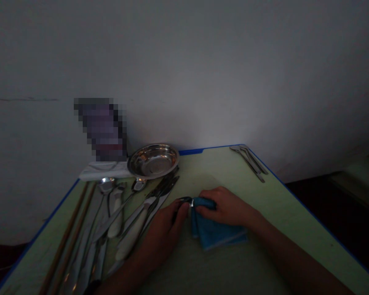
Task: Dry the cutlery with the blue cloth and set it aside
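Observation:
My left hand is closed around a shiny metal utensil; most of it is hidden, so its kind cannot be made out. My right hand pinches a folded blue cloth around the other end of this utensil. The cloth hangs down over the table top. Just left of my left hand lie several table knives and other metal utensils, some with white handles.
A round steel bowl stands at the back. Two wooden chopsticks and a ladle lie on the left. Several metal utensils lie at the back right of the blue-edged table. A blurred-out object leans on the wall.

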`<state>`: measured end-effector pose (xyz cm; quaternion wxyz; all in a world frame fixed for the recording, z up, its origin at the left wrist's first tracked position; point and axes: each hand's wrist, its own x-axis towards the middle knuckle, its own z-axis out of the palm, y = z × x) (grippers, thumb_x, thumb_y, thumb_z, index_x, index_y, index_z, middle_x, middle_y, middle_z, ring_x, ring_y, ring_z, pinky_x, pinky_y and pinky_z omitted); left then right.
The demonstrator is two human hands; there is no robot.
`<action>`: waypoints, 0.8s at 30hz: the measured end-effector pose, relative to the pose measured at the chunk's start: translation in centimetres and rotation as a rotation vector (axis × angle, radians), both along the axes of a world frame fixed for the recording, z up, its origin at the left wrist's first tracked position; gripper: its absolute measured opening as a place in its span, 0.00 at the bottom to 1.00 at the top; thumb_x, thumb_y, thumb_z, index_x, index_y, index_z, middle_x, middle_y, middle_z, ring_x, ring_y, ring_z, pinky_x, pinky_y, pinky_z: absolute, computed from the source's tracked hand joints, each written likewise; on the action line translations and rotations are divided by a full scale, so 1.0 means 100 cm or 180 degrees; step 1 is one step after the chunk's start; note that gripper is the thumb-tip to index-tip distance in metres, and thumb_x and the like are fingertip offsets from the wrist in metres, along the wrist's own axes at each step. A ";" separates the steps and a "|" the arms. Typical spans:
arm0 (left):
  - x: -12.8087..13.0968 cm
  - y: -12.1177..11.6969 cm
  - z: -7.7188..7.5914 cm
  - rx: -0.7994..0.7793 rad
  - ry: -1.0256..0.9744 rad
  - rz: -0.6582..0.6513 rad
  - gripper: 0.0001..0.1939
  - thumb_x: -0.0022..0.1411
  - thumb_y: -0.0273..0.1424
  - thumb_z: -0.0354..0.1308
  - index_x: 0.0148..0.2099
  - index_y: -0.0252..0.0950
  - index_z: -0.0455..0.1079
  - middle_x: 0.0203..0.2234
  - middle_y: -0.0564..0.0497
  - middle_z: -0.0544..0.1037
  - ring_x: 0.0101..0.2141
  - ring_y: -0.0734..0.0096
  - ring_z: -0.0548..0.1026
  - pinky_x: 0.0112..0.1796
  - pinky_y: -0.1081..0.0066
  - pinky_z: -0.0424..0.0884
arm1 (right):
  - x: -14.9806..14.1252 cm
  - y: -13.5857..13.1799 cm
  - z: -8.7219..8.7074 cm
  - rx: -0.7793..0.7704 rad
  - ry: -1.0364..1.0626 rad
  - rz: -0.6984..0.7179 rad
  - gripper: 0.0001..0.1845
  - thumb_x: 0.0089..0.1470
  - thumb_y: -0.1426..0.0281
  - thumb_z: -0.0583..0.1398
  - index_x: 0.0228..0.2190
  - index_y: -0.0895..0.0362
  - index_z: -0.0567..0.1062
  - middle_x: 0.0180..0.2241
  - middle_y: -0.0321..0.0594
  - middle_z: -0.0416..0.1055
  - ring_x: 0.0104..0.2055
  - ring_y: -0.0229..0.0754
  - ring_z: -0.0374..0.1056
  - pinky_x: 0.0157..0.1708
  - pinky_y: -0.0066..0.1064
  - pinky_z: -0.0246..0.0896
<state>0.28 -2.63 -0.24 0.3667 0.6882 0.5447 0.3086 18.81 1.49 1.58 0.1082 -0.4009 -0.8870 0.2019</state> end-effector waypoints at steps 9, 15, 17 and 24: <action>-0.001 -0.001 0.001 -0.0049 -0.0056 -0.0069 0.15 0.65 0.37 0.43 0.40 0.36 0.69 0.35 0.48 0.77 0.36 0.64 0.73 0.38 0.69 0.66 | 0.001 0.000 -0.003 0.0069 -0.0070 0.0033 0.15 0.55 0.59 0.51 0.30 0.56 0.70 0.26 0.38 0.71 0.30 0.38 0.66 0.30 0.28 0.52; 0.000 0.000 0.001 -0.0041 -0.0049 0.0037 0.15 0.65 0.37 0.43 0.36 0.36 0.68 0.31 0.50 0.76 0.34 0.65 0.72 0.36 0.70 0.65 | 0.000 0.000 -0.002 0.0001 -0.0062 0.0025 0.16 0.56 0.59 0.51 0.31 0.57 0.71 0.26 0.38 0.71 0.29 0.38 0.66 0.30 0.27 0.53; 0.000 0.000 0.002 -0.0083 -0.0058 0.0184 0.16 0.65 0.38 0.42 0.32 0.37 0.66 0.27 0.51 0.75 0.30 0.65 0.71 0.33 0.70 0.64 | -0.001 -0.001 -0.001 -0.0019 -0.0037 0.0025 0.16 0.56 0.58 0.51 0.32 0.57 0.71 0.27 0.39 0.71 0.30 0.38 0.66 0.31 0.28 0.53; -0.002 0.004 0.002 -0.0410 -0.0426 0.0735 0.17 0.62 0.42 0.45 0.26 0.38 0.63 0.17 0.56 0.67 0.21 0.70 0.66 0.23 0.72 0.60 | -0.004 -0.002 -0.004 -0.0066 0.0114 -0.0042 0.17 0.56 0.58 0.51 0.35 0.57 0.71 0.29 0.40 0.72 0.30 0.39 0.66 0.31 0.28 0.54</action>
